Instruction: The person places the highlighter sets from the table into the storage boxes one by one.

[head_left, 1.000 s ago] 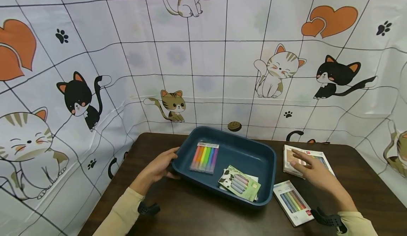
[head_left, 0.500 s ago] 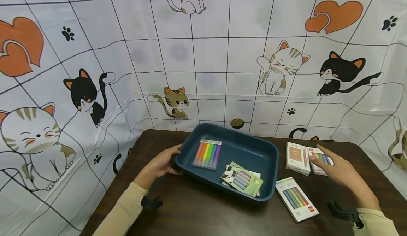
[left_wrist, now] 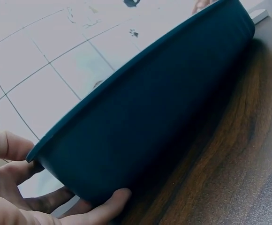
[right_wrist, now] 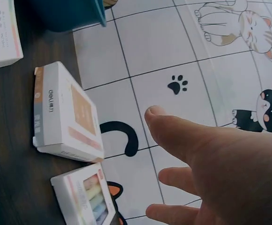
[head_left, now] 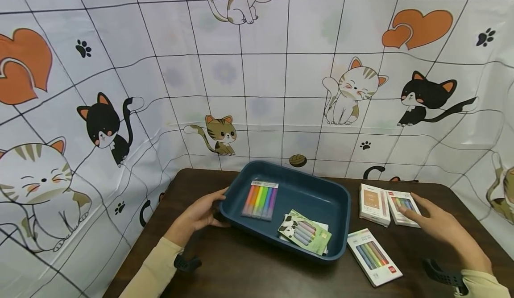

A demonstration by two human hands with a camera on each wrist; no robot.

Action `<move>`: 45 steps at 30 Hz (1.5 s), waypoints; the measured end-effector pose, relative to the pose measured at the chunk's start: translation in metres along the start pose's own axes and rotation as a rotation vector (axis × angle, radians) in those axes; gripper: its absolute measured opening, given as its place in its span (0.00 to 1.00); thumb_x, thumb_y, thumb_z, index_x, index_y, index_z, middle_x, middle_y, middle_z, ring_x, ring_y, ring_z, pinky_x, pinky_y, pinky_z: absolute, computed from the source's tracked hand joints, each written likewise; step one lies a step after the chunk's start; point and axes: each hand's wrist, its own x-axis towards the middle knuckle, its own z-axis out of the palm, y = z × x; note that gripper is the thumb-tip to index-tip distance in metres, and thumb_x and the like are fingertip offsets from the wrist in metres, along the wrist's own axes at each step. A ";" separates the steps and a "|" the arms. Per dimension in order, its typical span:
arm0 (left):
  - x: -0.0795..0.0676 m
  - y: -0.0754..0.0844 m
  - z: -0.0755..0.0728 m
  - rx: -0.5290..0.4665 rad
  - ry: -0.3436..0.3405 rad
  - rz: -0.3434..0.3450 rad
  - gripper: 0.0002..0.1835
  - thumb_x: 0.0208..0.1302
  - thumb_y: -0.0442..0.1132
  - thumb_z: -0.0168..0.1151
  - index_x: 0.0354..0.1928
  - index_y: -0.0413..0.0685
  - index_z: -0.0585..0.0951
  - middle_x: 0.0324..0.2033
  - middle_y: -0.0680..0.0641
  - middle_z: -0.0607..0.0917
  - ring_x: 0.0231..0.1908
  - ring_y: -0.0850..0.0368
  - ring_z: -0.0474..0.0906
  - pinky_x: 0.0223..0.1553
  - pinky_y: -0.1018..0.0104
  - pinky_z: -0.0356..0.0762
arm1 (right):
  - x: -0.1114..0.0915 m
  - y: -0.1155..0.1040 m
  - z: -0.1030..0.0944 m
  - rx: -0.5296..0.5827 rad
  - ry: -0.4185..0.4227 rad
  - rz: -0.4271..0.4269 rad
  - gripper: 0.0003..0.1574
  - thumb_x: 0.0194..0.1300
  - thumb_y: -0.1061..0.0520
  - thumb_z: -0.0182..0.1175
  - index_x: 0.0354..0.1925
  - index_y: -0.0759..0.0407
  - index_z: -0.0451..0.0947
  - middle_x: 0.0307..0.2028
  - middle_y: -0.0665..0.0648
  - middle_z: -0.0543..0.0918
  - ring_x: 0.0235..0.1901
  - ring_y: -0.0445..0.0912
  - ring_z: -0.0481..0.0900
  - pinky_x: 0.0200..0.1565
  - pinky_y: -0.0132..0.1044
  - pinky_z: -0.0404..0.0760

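The left hand (head_left: 201, 213) holds the left end of a dark blue plastic tray (head_left: 299, 202), thumb at the rim and fingers against its side and underside in the left wrist view. Inside the tray lie a clear pack of rainbow-coloured markers (head_left: 260, 200) and a green panda-printed packet (head_left: 307, 234) overlapping a white one. The right hand (head_left: 441, 224) hovers with spread fingers beside a white box of coloured pens (head_left: 403, 204), holding nothing. A white box with an orange panel (head_left: 374, 202) stands against that box's left side.
Nearer the front, another white box of coloured pens (head_left: 374, 257) lies beside the tray's right end. All rest on a dark wooden table (head_left: 241, 266). A cat-printed sheet (head_left: 265, 110) hangs behind and around the table.
The right hand has moved right, off the orange-panelled box, which now shows fully with the pen box angled beside it. The left hand stays at the tray.
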 end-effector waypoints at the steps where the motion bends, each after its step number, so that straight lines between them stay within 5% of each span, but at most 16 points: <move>1: 0.001 0.001 0.000 -0.001 -0.009 0.004 0.30 0.81 0.41 0.43 0.81 0.54 0.56 0.72 0.32 0.58 0.62 0.35 0.67 0.48 0.29 0.75 | 0.001 0.002 0.001 -0.003 -0.007 0.003 0.57 0.77 0.31 0.45 0.76 0.76 0.44 0.66 0.89 0.53 0.60 0.87 0.53 0.52 0.80 0.60; 13: -0.003 0.000 -0.002 0.000 -0.020 -0.001 0.31 0.80 0.41 0.44 0.81 0.53 0.55 0.71 0.31 0.61 0.64 0.35 0.64 0.48 0.28 0.74 | 0.008 0.021 0.019 0.050 -0.043 -0.006 0.55 0.78 0.33 0.44 0.74 0.78 0.45 0.63 0.92 0.54 0.58 0.88 0.56 0.50 0.79 0.63; 33: -0.002 0.004 0.002 -0.007 0.000 -0.005 0.29 0.81 0.42 0.44 0.81 0.56 0.57 0.72 0.34 0.59 0.65 0.35 0.62 0.49 0.28 0.74 | 0.012 0.022 0.027 0.067 -0.073 -0.059 0.54 0.78 0.35 0.48 0.76 0.74 0.43 0.65 0.91 0.52 0.58 0.87 0.56 0.50 0.79 0.63; 45: -0.003 0.004 0.001 -0.008 0.000 -0.011 0.29 0.82 0.41 0.43 0.81 0.56 0.57 0.73 0.35 0.59 0.65 0.35 0.64 0.49 0.28 0.74 | 0.014 0.003 0.027 0.032 -0.110 -0.118 0.56 0.73 0.37 0.57 0.77 0.72 0.47 0.63 0.89 0.58 0.54 0.81 0.66 0.47 0.73 0.70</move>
